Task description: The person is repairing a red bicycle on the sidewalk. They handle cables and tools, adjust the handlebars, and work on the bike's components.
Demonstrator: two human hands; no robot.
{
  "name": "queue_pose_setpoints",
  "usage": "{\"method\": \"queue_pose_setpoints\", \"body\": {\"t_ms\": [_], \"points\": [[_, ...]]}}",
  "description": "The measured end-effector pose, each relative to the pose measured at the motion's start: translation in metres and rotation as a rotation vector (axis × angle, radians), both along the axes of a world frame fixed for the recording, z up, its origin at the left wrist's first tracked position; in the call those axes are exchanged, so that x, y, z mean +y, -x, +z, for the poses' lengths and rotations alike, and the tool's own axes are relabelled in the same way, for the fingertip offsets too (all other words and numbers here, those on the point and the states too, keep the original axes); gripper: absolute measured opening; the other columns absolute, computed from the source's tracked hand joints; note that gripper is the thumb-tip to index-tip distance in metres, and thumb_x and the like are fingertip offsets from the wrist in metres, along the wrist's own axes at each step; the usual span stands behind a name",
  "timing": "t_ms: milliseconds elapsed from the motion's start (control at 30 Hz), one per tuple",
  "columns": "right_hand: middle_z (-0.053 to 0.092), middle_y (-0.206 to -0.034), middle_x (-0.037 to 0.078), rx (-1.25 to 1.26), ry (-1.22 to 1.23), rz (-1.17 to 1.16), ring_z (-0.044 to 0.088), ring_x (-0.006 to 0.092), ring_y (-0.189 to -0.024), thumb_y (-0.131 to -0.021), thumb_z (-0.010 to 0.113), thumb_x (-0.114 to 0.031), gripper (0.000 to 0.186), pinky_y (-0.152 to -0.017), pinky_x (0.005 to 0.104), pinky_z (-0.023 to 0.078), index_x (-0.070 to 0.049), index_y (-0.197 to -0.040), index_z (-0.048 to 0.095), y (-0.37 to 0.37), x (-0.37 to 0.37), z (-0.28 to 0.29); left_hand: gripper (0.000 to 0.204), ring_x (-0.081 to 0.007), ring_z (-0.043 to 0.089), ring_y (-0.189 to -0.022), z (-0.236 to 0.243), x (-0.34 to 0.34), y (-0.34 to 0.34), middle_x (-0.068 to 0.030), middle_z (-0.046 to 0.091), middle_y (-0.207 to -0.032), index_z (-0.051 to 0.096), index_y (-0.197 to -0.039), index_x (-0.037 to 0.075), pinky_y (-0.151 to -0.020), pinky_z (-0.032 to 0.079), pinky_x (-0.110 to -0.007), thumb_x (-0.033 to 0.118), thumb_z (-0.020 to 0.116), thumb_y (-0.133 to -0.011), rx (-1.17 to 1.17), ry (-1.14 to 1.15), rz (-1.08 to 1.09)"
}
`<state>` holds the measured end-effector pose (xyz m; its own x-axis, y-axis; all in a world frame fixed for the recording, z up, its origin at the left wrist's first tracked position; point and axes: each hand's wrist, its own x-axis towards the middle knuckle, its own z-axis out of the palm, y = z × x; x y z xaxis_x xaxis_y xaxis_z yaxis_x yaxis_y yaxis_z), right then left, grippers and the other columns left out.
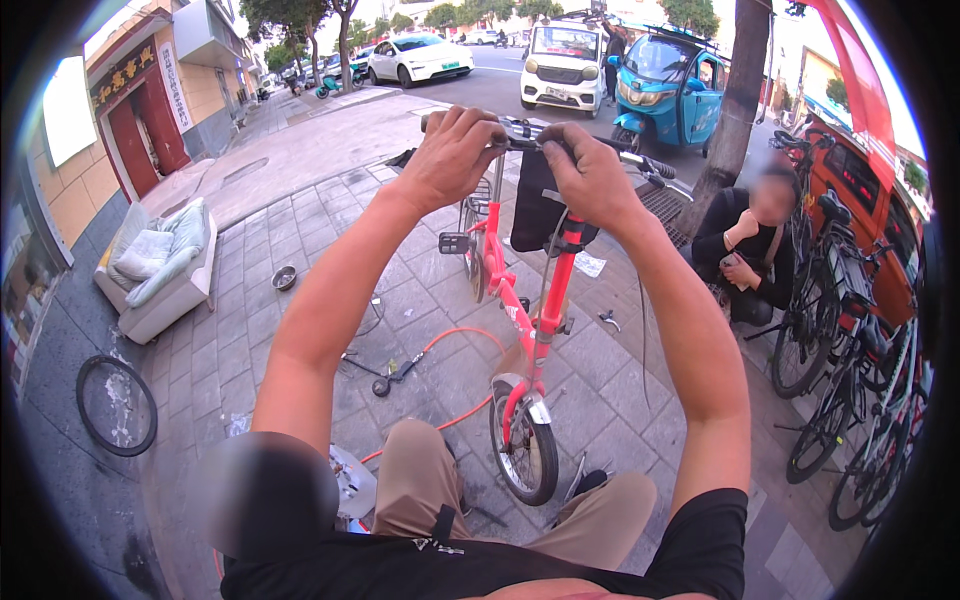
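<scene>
A small red bicycle (546,330) stands upright in front of me, its front wheel (541,470) between my knees. My left hand (448,155) is closed over the left part of the handlebar (520,132), fingers wrapped across the top. Closer to the bar's middle, my right hand (592,178) has its fingers curled on the bar, with the thumb pointing inward. The right rubber grip (655,168) and a brake lever show beyond that hand. A black bag-like panel (533,212) hangs below the bar. My fingers partly hide the bar and its fittings.
An orange hose (480,333) and an air chuck with a gauge (382,386) lie on the paving. A loose tire (117,405), a metal bowl (284,278) and a sofa (165,265) are left. A crouching person (748,235) and parked bicycles (840,300) line the right.
</scene>
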<state>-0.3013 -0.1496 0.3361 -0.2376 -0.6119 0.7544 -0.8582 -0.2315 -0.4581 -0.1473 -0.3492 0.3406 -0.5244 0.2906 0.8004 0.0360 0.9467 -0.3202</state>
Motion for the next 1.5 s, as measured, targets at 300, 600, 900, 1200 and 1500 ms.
{"method": "queue_pose_setpoints", "body": {"t_ms": [300, 600, 900, 1200, 1500], "points": [[0.072, -0.098, 0.026, -0.007, -0.026, 0.018, 0.070, 0.0409, -0.096, -0.104, 0.056, -0.022, 0.030, -0.087, 0.0457, 0.052, 0.000, -0.121, 0.066, -0.003, -0.021, 0.007, 0.031, -0.0326, 0.058, -0.115, 0.003, -0.009, 0.000, -0.0086, 0.064, -0.119, 0.063, -0.115, 0.012, -0.096, 0.040, -0.046, 0.014, 0.079, -0.088, -0.017, -0.050, -0.088], [0.074, -0.104, 0.025, -0.120, -0.138, 0.067, 0.071, 0.0378, -0.100, -0.102, 0.056, -0.020, 0.030, -0.091, 0.0440, 0.052, 0.002, -0.120, 0.067, -0.005, -0.030, 0.012, 0.029, -0.0326, 0.056, -0.114, -0.004, -0.009, 0.004, -0.0085, 0.062, -0.117, 0.063, -0.116, 0.012, -0.097, 0.039, -0.046, 0.014, 0.075, -0.090, 0.031, -0.063, -0.090], [0.074, -0.103, 0.028, -0.005, -0.181, -0.030, 0.071, 0.0416, -0.100, -0.099, 0.056, -0.023, 0.034, -0.091, 0.0462, 0.053, 0.003, -0.116, 0.069, -0.012, -0.029, 0.021, 0.032, -0.0315, 0.057, -0.112, -0.005, -0.012, 0.006, -0.0080, 0.063, -0.117, 0.062, -0.120, 0.013, -0.097, 0.039, -0.045, 0.015, 0.075, -0.091, 0.067, -0.100, -0.143], [0.074, -0.104, 0.029, 0.011, -0.249, -0.129, 0.072, 0.0414, -0.103, -0.096, 0.058, -0.025, 0.038, -0.094, 0.0475, 0.053, 0.006, -0.114, 0.071, -0.014, -0.032, 0.029, 0.029, -0.0297, 0.058, -0.111, -0.005, -0.009, 0.003, -0.0061, 0.063, -0.118, 0.066, -0.118, 0.016, -0.096, 0.040, -0.043, 0.017, 0.076, -0.091, 0.074, -0.037, -0.115], [0.075, -0.100, 0.025, -0.103, -0.186, -0.049, 0.073, 0.0347, -0.096, -0.096, 0.064, -0.025, 0.036, -0.089, 0.0422, 0.054, 0.007, -0.112, 0.071, -0.008, -0.025, 0.015, 0.026, -0.0293, 0.058, -0.110, -0.003, -0.003, 0.003, -0.0047, 0.063, -0.117, 0.066, -0.115, 0.016, -0.094, 0.040, -0.044, 0.018, 0.075, -0.091, 0.081, -0.022, -0.047]]}}
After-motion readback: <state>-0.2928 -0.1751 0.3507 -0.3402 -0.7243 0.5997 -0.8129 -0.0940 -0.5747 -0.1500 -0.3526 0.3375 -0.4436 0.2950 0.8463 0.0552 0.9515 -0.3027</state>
